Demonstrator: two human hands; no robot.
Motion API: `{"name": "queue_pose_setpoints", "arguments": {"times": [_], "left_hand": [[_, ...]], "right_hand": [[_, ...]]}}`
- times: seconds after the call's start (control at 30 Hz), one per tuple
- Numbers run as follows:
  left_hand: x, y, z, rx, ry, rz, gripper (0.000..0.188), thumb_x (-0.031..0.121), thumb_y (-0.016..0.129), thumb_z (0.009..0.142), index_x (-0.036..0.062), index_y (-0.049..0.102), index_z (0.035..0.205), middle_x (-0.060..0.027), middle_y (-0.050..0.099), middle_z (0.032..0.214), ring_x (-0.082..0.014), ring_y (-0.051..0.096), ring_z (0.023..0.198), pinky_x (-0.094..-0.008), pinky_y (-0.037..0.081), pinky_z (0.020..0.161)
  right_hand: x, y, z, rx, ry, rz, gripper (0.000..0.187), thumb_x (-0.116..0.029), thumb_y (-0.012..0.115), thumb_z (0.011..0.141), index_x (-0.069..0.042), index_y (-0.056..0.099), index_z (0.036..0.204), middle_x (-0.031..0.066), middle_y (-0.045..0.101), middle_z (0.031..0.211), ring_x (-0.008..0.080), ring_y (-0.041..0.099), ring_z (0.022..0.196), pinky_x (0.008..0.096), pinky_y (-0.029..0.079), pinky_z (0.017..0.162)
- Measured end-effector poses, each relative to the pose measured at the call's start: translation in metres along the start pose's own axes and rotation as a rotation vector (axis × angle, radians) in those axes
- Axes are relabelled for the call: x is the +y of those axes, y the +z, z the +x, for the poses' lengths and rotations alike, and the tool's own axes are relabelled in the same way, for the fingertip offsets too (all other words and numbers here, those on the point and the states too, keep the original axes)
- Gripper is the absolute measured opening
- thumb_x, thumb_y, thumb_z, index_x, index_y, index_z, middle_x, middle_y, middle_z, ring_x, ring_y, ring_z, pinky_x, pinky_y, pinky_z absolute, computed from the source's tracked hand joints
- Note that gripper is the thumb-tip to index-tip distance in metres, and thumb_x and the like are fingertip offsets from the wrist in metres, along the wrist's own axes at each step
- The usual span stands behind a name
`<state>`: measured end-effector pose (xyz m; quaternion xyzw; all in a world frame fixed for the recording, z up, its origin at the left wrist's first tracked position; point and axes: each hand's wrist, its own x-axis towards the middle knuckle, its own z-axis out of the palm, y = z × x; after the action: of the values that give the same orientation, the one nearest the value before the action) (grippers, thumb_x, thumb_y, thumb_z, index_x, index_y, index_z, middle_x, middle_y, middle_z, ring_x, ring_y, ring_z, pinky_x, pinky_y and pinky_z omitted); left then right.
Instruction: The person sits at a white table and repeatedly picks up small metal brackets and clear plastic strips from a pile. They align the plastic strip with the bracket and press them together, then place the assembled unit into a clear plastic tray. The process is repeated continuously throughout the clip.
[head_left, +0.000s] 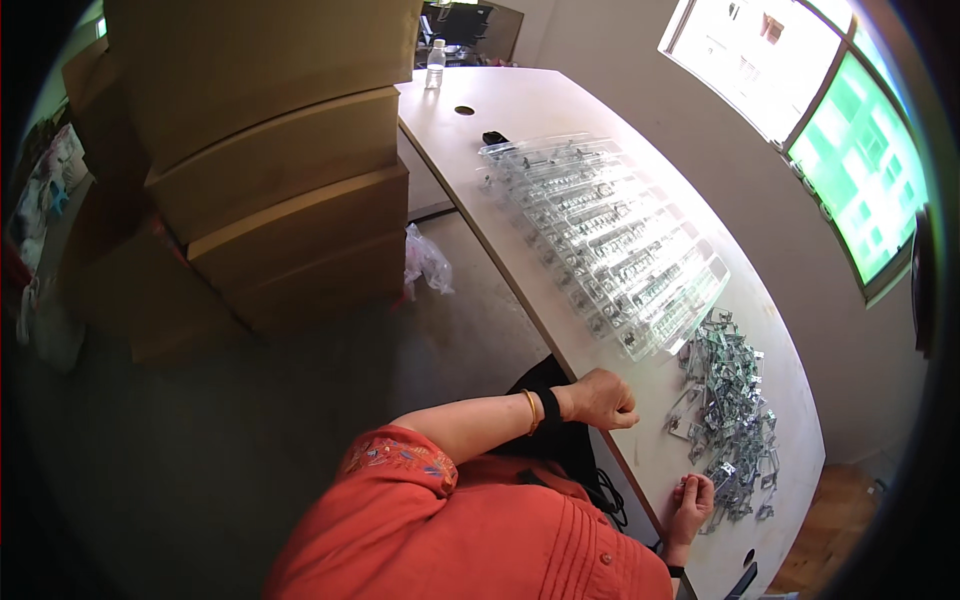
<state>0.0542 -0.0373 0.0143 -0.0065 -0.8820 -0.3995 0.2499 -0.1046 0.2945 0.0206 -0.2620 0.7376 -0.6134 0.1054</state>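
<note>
My left hand [602, 400] is curled closed over the near edge of the white table, just below a clear plastic tray; whatever its fingers may hold is hidden. Close to the lower part of a loose heap of small silvery metal parts [728, 400], my right hand [693, 500] has its fingertips pinched together. Anything in that pinch is too small to name. The clear tray [712, 300] has rows of compartments, many with shiny metal pieces in them. Its near end lies beside the heap.
The long white table [590, 110] curves along the wall. A plastic bottle [436, 65] and a small black object [494, 138] are toward its far end. Stacked cardboard boxes [290, 220] rise on the left. A plastic bag [428, 262] lies below the table edge.
</note>
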Motion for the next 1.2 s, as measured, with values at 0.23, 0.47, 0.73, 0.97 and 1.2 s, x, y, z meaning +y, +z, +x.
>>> {"name": "queue_pose_setpoints", "arguments": {"times": [0.23,0.47,0.73,0.97,1.2], "left_hand": [[0.022,0.015,0.002,-0.156,0.029,-0.076,0.05,0.043,0.067,0.097,0.0047,0.065,0.065,-0.0215,0.058,0.063,-0.043,0.057,0.056,-0.0494,0.044,0.055],[0.052,0.056,0.01,-0.283,0.136,-0.068,0.046,0.04,0.067,0.098,0.0056,0.067,0.067,-0.0197,0.061,0.063,-0.0439,0.062,0.061,-0.0513,0.049,0.058],[0.064,0.069,0.024,-0.319,0.14,-0.038,0.045,0.031,0.07,0.099,0.006,0.061,0.063,-0.0161,0.06,0.062,-0.0396,0.06,0.056,-0.0475,0.048,0.054],[0.077,0.06,0.032,-0.351,0.063,0.014,0.044,0.027,0.071,0.1,0.0066,0.055,0.064,-0.0145,0.055,0.06,-0.0379,0.057,0.055,-0.0476,0.045,0.053],[0.08,0.05,0.051,-0.557,-0.149,-0.083,0.043,0.032,0.071,0.1,0.0047,0.062,0.068,-0.018,0.06,0.064,-0.0411,0.06,0.06,-0.049,0.046,0.057]], "right_hand": [[0.006,-0.024,-0.028,0.037,0.035,-0.143,0.008,-0.016,0.064,0.11,-0.009,0.067,0.107,-0.0024,0.068,0.097,0.0035,0.059,0.075,0.0196,0.048,0.067],[-0.022,-0.02,-0.061,0.089,0.091,-0.098,0.007,-0.016,0.065,0.11,-0.01,0.069,0.112,-0.0043,0.066,0.098,0.0028,0.058,0.077,0.0185,0.047,0.068],[-0.041,-0.007,-0.053,0.079,-0.384,-0.511,0.006,-0.002,0.07,0.1,-0.001,0.069,0.106,0.0117,0.066,0.095,0.0229,0.063,0.081,0.0329,0.05,0.072],[-0.03,-0.019,-0.045,-0.018,-0.217,-0.387,0.009,0.0,0.073,0.095,-0.002,0.07,0.103,0.0127,0.066,0.092,0.0272,0.063,0.081,0.0347,0.05,0.07],[-0.034,-0.025,-0.037,-0.016,-0.162,-0.322,0.011,0.0,0.074,0.094,-0.003,0.071,0.105,0.0126,0.067,0.093,0.0273,0.064,0.081,0.0348,0.049,0.07]]}}
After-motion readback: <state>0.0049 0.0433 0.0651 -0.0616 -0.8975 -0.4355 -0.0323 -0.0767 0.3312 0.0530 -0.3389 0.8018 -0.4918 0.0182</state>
